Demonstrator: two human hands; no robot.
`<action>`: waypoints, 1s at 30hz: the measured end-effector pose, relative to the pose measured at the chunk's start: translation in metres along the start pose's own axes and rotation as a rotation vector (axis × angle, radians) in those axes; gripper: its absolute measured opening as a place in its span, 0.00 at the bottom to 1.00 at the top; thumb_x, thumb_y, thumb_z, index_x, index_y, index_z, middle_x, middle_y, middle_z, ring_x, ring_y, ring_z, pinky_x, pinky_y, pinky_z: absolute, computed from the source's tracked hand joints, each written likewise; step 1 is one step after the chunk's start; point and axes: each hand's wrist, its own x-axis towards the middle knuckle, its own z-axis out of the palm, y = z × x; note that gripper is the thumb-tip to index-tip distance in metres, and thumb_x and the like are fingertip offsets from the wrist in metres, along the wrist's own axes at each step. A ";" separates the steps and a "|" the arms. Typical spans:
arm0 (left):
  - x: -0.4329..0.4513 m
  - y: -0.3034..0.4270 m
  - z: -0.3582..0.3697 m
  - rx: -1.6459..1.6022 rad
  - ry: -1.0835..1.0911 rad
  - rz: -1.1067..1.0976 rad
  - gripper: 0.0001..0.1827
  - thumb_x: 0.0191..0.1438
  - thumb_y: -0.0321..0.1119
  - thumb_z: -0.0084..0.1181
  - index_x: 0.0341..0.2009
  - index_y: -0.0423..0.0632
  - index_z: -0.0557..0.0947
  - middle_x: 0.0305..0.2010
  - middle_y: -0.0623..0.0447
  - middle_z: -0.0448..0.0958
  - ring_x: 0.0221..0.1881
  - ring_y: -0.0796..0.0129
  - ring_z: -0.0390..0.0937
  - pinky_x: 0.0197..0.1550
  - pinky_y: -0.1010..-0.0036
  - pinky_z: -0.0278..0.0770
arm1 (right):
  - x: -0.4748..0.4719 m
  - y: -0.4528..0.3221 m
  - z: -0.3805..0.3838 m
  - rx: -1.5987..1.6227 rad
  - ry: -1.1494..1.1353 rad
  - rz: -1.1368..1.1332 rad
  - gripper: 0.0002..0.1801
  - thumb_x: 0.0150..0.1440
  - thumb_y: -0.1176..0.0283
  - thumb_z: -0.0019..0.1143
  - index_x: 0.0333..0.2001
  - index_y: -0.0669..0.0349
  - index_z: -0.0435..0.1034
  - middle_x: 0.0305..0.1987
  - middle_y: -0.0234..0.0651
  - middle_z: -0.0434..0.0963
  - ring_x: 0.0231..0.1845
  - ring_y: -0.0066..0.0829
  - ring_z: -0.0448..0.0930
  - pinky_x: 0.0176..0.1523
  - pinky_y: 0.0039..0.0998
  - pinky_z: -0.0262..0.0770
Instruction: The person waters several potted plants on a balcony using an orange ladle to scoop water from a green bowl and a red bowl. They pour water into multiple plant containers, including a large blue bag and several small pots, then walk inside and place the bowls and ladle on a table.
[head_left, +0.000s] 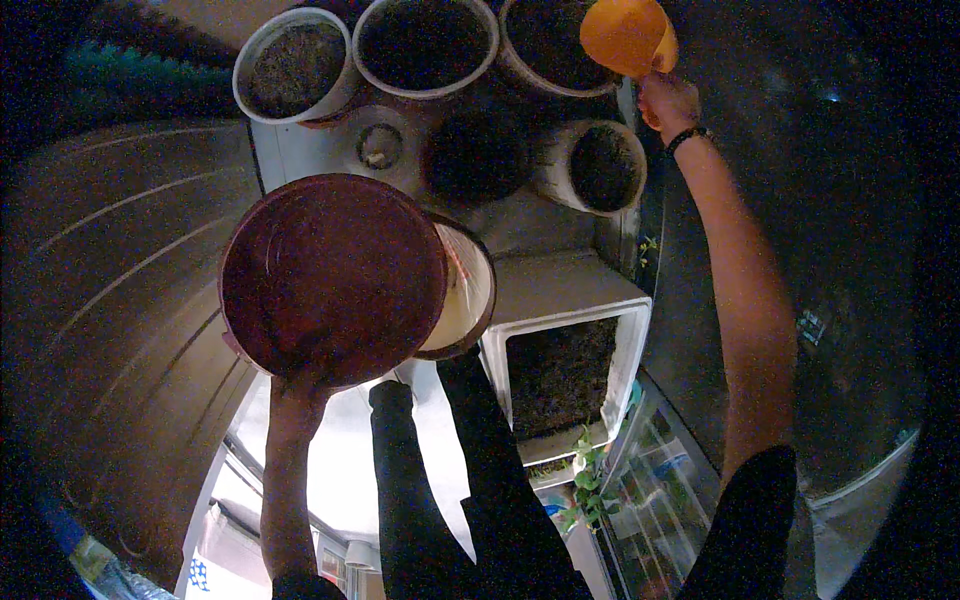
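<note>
My right hand (670, 105), with a dark bracelet at its wrist, grips an orange plastic mug (624, 34) by its handle side at the top right. The mug hangs over the edge of a soil-filled pot (529, 71). What the mug holds cannot be made out. At the near rim of a large dark red bucket (337, 270), my left hand (300, 381) holds on, its fingers mostly lost in shadow. The bucket's inside is too dark to tell its contents. Partly behind it shows a bucket with a cream inside (471, 281) and a dark rim.
Two more pots of soil, a left one (294, 71) and a middle one (424, 45), line the far side. A tilted pale pot (604, 169) lies nearer. A square white planter (562, 375) holds soil, beside a leafy plant (589, 480). A curved wall (135, 285) stands left.
</note>
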 end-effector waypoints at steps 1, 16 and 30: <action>-0.003 -0.008 -0.007 0.095 0.000 0.025 0.30 0.47 0.27 0.54 0.55 0.41 0.60 0.53 0.45 0.64 0.50 0.59 0.67 0.47 0.68 0.72 | -0.004 -0.013 0.000 0.058 -0.036 0.064 0.09 0.48 0.68 0.57 0.23 0.62 0.70 0.16 0.31 0.70 0.14 0.22 0.69 0.18 0.25 0.64; 0.005 -0.026 -0.013 0.021 -0.042 0.028 0.31 0.47 0.27 0.53 0.56 0.41 0.59 0.53 0.44 0.64 0.51 0.58 0.66 0.49 0.66 0.71 | -0.018 -0.028 -0.025 -0.617 0.206 -0.183 0.15 0.46 0.59 0.49 0.33 0.56 0.74 0.29 0.47 0.76 0.33 0.51 0.76 0.35 0.42 0.72; 0.028 -0.002 0.015 0.842 -0.094 0.253 0.23 0.44 0.35 0.59 0.47 0.49 0.74 0.54 0.46 0.67 0.55 0.51 0.63 0.56 0.61 0.61 | -0.029 -0.050 -0.030 -0.843 0.114 -0.204 0.20 0.46 0.63 0.52 0.46 0.46 0.68 0.32 0.44 0.76 0.35 0.50 0.76 0.37 0.46 0.74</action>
